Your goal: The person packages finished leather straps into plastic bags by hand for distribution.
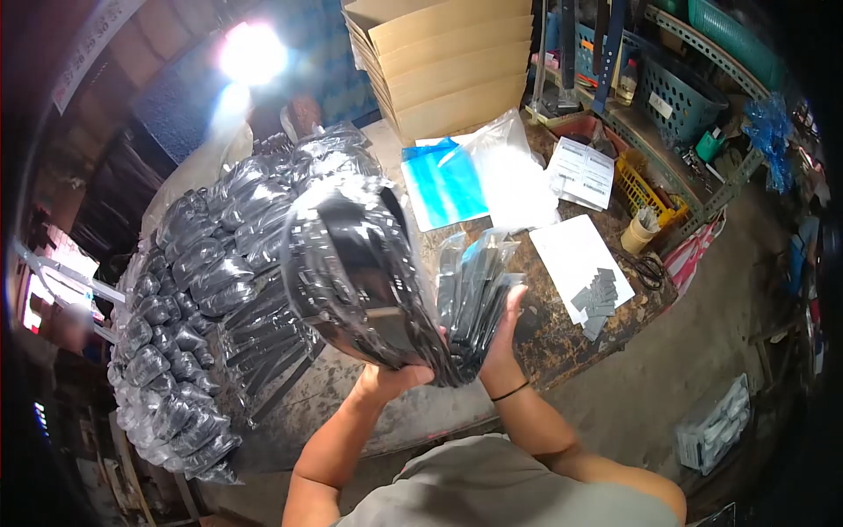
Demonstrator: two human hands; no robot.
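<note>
My left hand [392, 381] is closed around the lower end of a thick bundle of black belts [356, 263] in shiny clear plastic sleeves. The bundle bends in a loop above the table. My right hand [503, 338] supports its other side, where the sleeve ends [474, 281] fan upward; its thumb points up along them and its other fingers are hidden behind the plastic. To the left, a large heap of plastic-wrapped black bundles [202, 255] covers the table, and loose sleeved strips [263, 338] lie at its near edge.
Tall cardboard sheets [457, 70] stand at the back. A blue plastic packet [443, 184], clear bags [518, 176], printed labels [580, 173] and a white sheet [562, 250] with small dark cards [601, 294] lie right. Shelves hold baskets [672, 92]. A wrapped package [716, 426] sits on the floor.
</note>
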